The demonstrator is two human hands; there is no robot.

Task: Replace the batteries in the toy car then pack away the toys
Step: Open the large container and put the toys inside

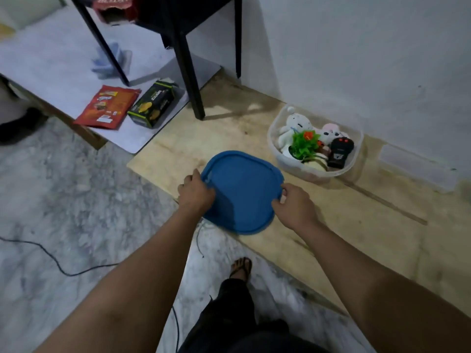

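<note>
Head view shows you packing away: your left hand [195, 193] and right hand [293, 205] pinch the blue lid [243, 192] by its edges. The toy tub [276, 151], at two o'clock, stands open; next, carry the lid over it.

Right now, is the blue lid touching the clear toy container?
Apart. The head view shows bare wooden board between the blue lid, held at its edges by the left hand and right hand, and the clear container.
</note>
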